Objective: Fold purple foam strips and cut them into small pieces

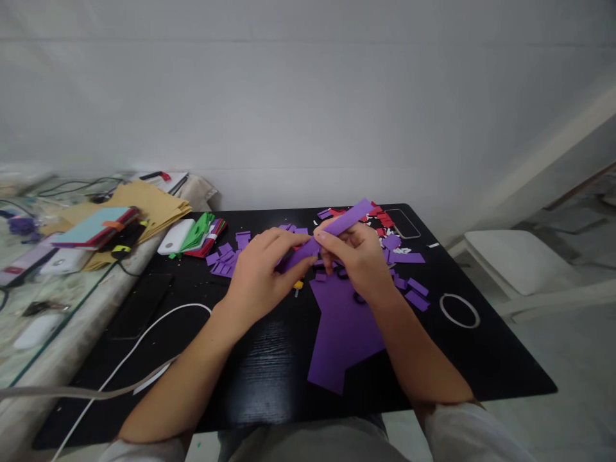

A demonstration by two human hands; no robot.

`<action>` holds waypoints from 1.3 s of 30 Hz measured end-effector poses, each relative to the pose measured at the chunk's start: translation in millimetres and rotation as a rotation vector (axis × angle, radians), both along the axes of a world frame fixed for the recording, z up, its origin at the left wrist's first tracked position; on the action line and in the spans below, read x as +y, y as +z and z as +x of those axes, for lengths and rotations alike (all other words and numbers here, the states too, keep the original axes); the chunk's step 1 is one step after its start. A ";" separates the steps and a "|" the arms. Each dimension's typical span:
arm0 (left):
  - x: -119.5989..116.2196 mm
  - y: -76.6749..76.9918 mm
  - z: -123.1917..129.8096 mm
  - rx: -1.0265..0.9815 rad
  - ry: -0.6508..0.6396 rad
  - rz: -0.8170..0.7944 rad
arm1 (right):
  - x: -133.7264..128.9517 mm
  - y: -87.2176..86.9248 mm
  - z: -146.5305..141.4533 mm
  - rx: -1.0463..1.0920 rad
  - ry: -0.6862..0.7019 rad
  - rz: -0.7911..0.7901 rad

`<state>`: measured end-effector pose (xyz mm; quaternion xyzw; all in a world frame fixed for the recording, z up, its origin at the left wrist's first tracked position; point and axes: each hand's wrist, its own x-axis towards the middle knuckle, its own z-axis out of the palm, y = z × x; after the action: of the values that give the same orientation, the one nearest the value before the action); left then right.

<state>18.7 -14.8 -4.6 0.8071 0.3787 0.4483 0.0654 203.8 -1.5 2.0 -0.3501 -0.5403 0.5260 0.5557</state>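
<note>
Above the black table (269, 359), the left hand (262, 269) and right hand (360, 260) grip a purple strip (349, 218) between thumbs and fingers, its upper end pointing right. Purple sheets (341, 327) lie below the right hand; purple pieces (224, 262) lie beyond the left.

Purple strip (347, 219) between left hand (260, 269) and right hand (359, 256), above black table (264, 366).

A white wall (298, 109) (plain, faintly seamed) behind black table (269, 359).
</note>
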 end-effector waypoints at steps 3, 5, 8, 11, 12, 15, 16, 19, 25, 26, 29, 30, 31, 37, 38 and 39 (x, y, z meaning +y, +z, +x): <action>0.8 0.1 0.3 -0.051 -0.007 -0.022 | -0.2 -0.1 0.5 0.030 0.074 -0.006; 1.6 0.4 -0.8 -0.105 -0.020 -0.073 | 0.7 -1.0 2.4 0.032 0.104 -0.009; 3.2 -0.7 -2.1 -0.168 -0.014 -0.158 | 3.1 -3.0 4.7 0.006 0.102 -0.005; 4.6 -2.9 -2.1 -0.199 -0.004 -0.187 | 5.3 -5.2 4.0 0.002 0.067 0.007; 4.9 -3.5 -1.8 -0.207 0.002 -0.187 | 5.8 -5.8 3.2 0.002 0.050 0.014; 5.4 -4.3 -1.1 -0.239 0.017 -0.207 | 6.2 -7.5 -0.2 -0.026 -0.002 0.041; 5.4 -4.3 -1.0 -0.250 0.013 -0.235 | 6.1 -8.1 -1.3 -0.039 -0.012 0.048; 5.3 -4.1 -0.7 -0.289 -0.040 -0.382 | 5.7 -10.6 -4.0 -0.047 -0.016 0.049; 6.8 -5.9 0.9 -0.462 -0.179 -0.667 | 4.0 -13.1 -5.5 -0.035 0.026 0.045; 6.9 -6.1 1.0 -0.487 -0.182 -0.695 | 3.8 -12.5 -5.4 -0.034 0.034 0.046; 5.9 -5.1 -0.1 -0.536 -0.197 -0.751 | 5.1 -11.1 -4.4 -0.018 0.038 0.030; 5.3 -4.1 -1.2 -0.544 -0.219 -0.757 | 6.3 -11.1 -3.7 -0.005 0.036 0.019; 4.8 -2.7 -2.7 -0.545 -0.252 -0.756 | 7.8 -11.5 -2.9 0.010 0.034 0.006; 6.4 3.8 -14.0 -0.370 -0.444 -0.605 | 14.0 -16.2 0.3 0.048 0.098 -0.091; 7.6 3.5 -15.1 -0.323 -0.443 -0.562 | 13.7 -16.9 -0.4 0.058 0.107 -0.092; 8.9 2.9 -15.8 -0.274 -0.430 -0.515 | 13.3 -17.6 -1.4 0.075 0.112 -0.089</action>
<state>2.9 -5.9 -1.7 0.7577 0.2886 0.4181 0.4095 202.4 11.8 -15.6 -0.3235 -0.5139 0.5927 0.5292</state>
